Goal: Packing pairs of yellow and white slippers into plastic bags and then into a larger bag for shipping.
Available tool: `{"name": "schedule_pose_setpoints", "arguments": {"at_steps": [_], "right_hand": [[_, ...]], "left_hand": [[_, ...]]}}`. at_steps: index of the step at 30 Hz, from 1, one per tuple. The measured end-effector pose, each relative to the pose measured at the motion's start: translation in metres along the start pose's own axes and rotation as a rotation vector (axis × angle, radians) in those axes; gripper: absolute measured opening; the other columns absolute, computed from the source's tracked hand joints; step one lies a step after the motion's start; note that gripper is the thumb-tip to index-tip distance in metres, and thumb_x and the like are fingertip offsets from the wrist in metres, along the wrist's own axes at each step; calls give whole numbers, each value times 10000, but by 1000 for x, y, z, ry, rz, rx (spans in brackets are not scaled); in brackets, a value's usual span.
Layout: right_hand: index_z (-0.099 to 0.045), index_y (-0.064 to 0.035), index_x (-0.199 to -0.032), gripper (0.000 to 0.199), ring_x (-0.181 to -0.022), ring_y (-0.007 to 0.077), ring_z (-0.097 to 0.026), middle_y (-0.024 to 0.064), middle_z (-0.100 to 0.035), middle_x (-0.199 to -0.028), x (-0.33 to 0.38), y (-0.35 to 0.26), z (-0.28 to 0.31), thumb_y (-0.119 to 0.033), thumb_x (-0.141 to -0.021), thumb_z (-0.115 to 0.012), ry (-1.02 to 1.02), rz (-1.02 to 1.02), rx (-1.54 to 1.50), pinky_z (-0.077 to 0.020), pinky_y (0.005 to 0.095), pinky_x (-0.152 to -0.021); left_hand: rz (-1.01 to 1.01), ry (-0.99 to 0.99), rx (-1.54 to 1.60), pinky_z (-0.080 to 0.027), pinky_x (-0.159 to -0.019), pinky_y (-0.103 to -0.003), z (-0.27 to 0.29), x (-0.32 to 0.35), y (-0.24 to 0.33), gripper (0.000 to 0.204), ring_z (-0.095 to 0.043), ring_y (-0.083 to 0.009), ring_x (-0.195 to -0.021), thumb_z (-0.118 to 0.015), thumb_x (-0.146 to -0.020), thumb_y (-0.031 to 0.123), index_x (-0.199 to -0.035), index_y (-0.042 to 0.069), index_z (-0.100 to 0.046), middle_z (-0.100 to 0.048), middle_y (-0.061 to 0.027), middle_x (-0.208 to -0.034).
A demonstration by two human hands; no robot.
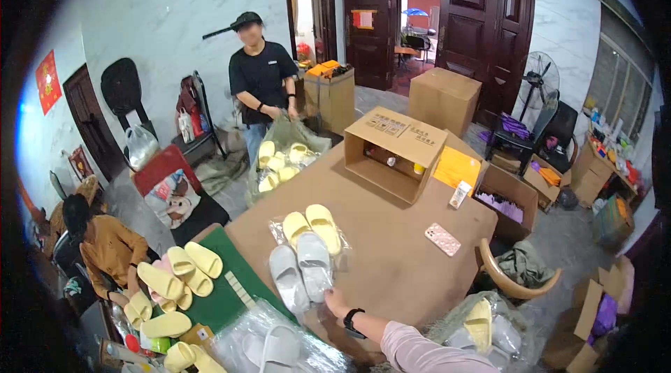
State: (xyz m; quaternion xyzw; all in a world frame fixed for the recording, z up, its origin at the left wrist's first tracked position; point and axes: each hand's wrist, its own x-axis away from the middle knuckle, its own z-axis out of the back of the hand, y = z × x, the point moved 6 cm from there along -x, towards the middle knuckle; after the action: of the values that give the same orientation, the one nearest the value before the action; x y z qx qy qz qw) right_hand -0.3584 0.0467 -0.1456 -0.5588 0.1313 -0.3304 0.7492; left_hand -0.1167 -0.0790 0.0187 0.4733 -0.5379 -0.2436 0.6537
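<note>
My right hand (338, 305) comes in from the lower right, with a dark band at the wrist. Its fingers close at the heel end of a pair of grey slippers (312, 265) in clear plastic. Just beyond that pair, partly overlapped by it, lie yellow slippers (323, 225), also in clear wrapping. Nearer to me, grey slippers (280, 346) rest under a sheet of clear plastic (237, 327). My left hand is out of view.
Several loose yellow slippers (203, 259) cover the green mat (241, 272) at left. An open carton (395, 156), orange sheets (456, 167) and a pink phone (442, 239) occupy the brown table (391, 247). A standing person (262, 72) handles a sack of slippers (286, 156); another (112, 247) sits left.
</note>
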Motion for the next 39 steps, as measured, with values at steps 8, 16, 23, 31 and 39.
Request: {"name": "schedule_pose_setpoints", "arguments": {"at_steps": [8,16,23,31,39], "right_hand": [[-598,-66,-970,230,-1092,367,-450,221,-479,-1203,13,-96,30,-214,-808,-526,121,246,367,-336,471,-902],[-585,-30,-911,213,-1144,364,-429,226,-381,-1311,-74,-81,83,-151,-738,-607,140,100,203,-308,454,-970],[-285,-27,-1331,789,-1142,307,-456,258,-424,-1243,-96,-20,77,-101,-666,-701,306,10,-142,-390,366,-942],[-591,-37,-1084,292,-865,172,-572,96,-628,-962,-111,-15,26,-97,-805,-531,-143,-7,-496,-456,324,-747],[-618,-7,-984,267,-883,247,-593,164,-640,-924,-90,-16,22,-188,-809,-530,-78,54,-187,-448,362,-772]], "left_hand": [[-166,32,-41,-404,-836,-439,-1,-13,6,391,-545,-344,-896,-475,-870,240,-1159,-25,-472,-575,-201,-948],[-298,-13,-148,-387,-859,-452,-13,3,3,409,-540,-346,-895,-480,-868,246,-1177,-22,-470,-575,-198,-928],[-455,-22,-254,-372,-880,-463,-12,5,9,425,-535,-348,-895,-485,-866,251,-1194,-19,-468,-575,-195,-910],[-628,6,-422,-355,-903,-476,-1,14,18,443,-529,-350,-894,-491,-864,257,-1212,-16,-466,-575,-191,-890],[-784,85,-627,-338,-926,-489,23,36,25,462,-524,-352,-893,-496,-861,262,-1231,-13,-464,-575,-188,-869]]}}
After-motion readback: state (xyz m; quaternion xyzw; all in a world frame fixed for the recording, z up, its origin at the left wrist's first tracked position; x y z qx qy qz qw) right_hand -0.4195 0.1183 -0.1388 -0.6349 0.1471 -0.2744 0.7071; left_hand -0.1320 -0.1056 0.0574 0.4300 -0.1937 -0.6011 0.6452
